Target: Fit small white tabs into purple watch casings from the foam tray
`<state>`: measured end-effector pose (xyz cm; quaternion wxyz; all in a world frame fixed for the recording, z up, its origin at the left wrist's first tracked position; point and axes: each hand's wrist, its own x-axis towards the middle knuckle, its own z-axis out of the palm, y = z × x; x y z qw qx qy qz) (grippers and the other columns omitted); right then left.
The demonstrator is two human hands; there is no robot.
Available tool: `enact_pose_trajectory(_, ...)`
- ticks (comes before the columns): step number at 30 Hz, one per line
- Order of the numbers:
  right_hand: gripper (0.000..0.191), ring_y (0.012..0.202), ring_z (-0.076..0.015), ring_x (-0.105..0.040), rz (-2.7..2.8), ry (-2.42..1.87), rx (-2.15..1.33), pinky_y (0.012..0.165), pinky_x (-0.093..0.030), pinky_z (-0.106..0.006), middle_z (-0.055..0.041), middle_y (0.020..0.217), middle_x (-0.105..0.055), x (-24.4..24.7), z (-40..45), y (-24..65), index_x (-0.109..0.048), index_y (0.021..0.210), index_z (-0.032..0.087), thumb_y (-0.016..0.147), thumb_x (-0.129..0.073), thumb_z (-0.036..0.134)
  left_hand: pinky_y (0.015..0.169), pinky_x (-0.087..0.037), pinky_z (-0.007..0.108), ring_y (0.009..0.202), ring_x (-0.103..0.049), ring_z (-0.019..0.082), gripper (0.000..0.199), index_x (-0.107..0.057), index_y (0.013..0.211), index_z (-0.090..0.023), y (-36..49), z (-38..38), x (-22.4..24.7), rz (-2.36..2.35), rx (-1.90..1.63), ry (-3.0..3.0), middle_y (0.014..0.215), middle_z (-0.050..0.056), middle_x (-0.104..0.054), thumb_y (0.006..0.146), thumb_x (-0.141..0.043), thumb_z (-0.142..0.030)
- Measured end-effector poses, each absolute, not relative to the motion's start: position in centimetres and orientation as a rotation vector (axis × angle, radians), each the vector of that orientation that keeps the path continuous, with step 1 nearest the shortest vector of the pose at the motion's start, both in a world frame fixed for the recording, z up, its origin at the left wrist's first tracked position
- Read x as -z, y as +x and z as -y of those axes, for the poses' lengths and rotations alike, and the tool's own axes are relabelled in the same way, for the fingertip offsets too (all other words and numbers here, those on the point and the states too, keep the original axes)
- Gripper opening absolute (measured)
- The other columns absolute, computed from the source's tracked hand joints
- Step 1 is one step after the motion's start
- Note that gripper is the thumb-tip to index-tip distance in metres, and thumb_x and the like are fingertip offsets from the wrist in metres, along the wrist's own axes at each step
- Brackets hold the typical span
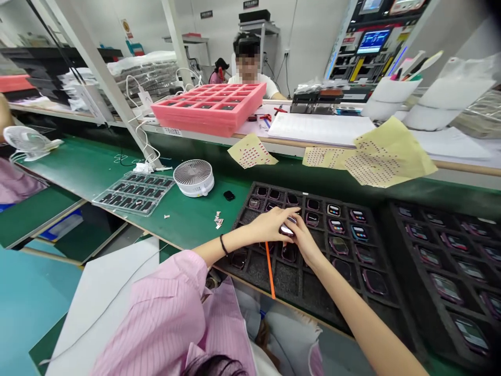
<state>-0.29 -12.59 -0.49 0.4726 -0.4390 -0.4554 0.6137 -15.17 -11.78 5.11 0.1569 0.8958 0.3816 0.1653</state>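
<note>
Both hands meet over a black foam tray whose compartments hold several smartwatches. Between my left hand and my right hand is a smartwatch without a strap, its face partly covered by fingers. My left fingers are closed around its far side, while my right thumb and fingers grip it from the right. An orange strip runs from below my left hand toward the table edge; whether that hand touches it I cannot tell. In the tray's right columns, a few watches have lit screens.
A second foam tray of watches lies at the right. Left of the hands are a white fan, a small black piece, paper scraps and a clear tray. Pink foam trays stand on the shelf; a person sits beyond.
</note>
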Motion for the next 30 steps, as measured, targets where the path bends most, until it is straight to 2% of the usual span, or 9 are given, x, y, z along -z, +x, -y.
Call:
enact_pose_trajectory(1, 0.035, 0.061, -0.0166, -0.061, 1.076, -1.043, -1.564, 0.042, -0.048, -0.027, -0.0011, 0.092, -0.065, 0.2, 12.7, -0.2, -0.055, 0.108, 0.028, 0.076, -0.063, 0.040, 0.095, -0.044, 0.034, 0.115, -0.049, 0.022, 0.056, -0.041, 0.129, -0.022, -16.9, 11.7, -5.2, -1.075, -0.529, 2.549, 0.126, 0.010, -0.054, 0.080, -0.064, -0.034)
enact_pose_trajectory(3, 0.032, 0.057, -0.0163, -0.059, 0.969, -0.976, -1.675, 0.043, -0.048, -0.028, -0.0010, 0.083, -0.066, -0.3, 12.7, 0.0, -0.057, 0.109, 0.027, 0.079, -0.059, 0.039, 0.097, -0.041, 0.034, 0.111, -0.051, 0.021, 0.027, -0.055, 0.113, -0.020, -21.1, 11.6, -5.3, -1.229, -0.562, 2.525, 0.114, 0.008, -0.060, 0.090, -0.051, -0.033)
enact_pose_trajectory(5, 0.029, 0.056, -0.0171, -0.058, 0.848, -0.929, -1.763, 0.044, -0.046, -0.029, -0.0022, 0.079, -0.066, -0.6, 12.6, 0.3, -0.059, 0.106, 0.026, 0.080, -0.055, 0.038, 0.091, -0.043, 0.031, 0.101, -0.056, 0.019, 0.019, -0.062, 0.096, -0.018, -25.4, 11.7, -5.0, -1.366, -0.371, 2.487, 0.101, 0.007, -0.063, 0.092, -0.045, -0.026)
enact_pose_trajectory(7, 0.026, 0.055, -0.0177, -0.058, 0.755, -0.910, -1.819, 0.044, -0.045, -0.030, -0.0037, 0.077, -0.067, -0.7, 12.4, 0.4, -0.061, 0.102, 0.025, 0.081, -0.052, 0.038, 0.084, -0.045, 0.029, 0.095, -0.057, 0.020, 0.016, -0.064, 0.090, -0.017, -29.1, 12.0, -4.3, -1.535, -0.193, 2.418, 0.097, 0.006, -0.063, 0.089, -0.049, -0.021)
enact_pose_trajectory(12, 0.027, 0.054, -0.0184, -0.057, 0.710, -0.912, -1.848, 0.045, -0.043, -0.031, -0.0047, 0.078, -0.068, -0.6, 12.4, 0.2, -0.063, 0.102, 0.024, 0.081, -0.050, 0.037, 0.080, -0.045, 0.028, 0.095, -0.057, 0.020, 0.017, -0.064, 0.096, -0.017, -33.0, 12.3, -2.3, -1.569, -0.055, 2.410, 0.097, 0.007, -0.064, 0.086, -0.050, -0.015)
enact_pose_trajectory(17, 0.029, 0.055, -0.0185, -0.058, 0.748, -0.912, -1.852, 0.045, -0.044, -0.031, -0.0051, 0.079, -0.068, -0.6, 12.5, 0.3, -0.062, 0.104, 0.024, 0.082, -0.049, 0.037, 0.077, -0.046, 0.026, 0.088, -0.058, 0.018, 0.012, -0.064, 0.084, -0.016, -32.8, 11.5, -1.6, -1.471, -0.112, 2.420, 0.087, 0.006, -0.065, 0.084, -0.053, -0.015)
enact_pose_trajectory(22, 0.029, 0.055, -0.0186, -0.058, 0.769, -0.879, -1.859, 0.046, -0.045, -0.032, -0.0047, 0.078, -0.068, -0.7, 12.5, 0.5, -0.061, 0.106, 0.024, 0.082, -0.048, 0.036, 0.072, -0.047, 0.024, 0.080, -0.059, 0.016, 0.011, -0.066, 0.087, -0.013, -33.0, 10.5, -1.6, -1.406, -0.196, 2.393, 0.083, 0.006, -0.064, 0.082, -0.055, -0.015)
enact_pose_trajectory(27, 0.029, 0.056, -0.0182, -0.059, 0.672, -0.805, -1.906, 0.047, -0.044, -0.030, -0.0060, 0.079, -0.069, -1.3, 12.7, 0.6, -0.060, 0.108, 0.020, 0.083, -0.048, 0.031, 0.072, -0.049, 0.026, 0.075, -0.062, 0.015, 0.019, -0.069, 0.091, -0.013, -31.0, 10.2, -3.3, -1.351, -0.588, 2.319, 0.088, 0.008, -0.066, 0.086, -0.054, -0.024)
enact_pose_trajectory(30, 0.031, 0.056, -0.0186, -0.060, 0.637, -0.768, -1.939, 0.047, -0.044, -0.030, -0.0060, 0.078, -0.069, -1.6, 12.7, 0.6, -0.059, 0.111, 0.020, 0.084, -0.046, 0.030, 0.076, -0.051, 0.026, 0.082, -0.065, 0.016, 0.019, -0.070, 0.090, -0.013, -27.5, 10.5, -4.7, -1.117, -0.863, 2.218, 0.091, 0.009, -0.069, 0.086, -0.058, -0.027)
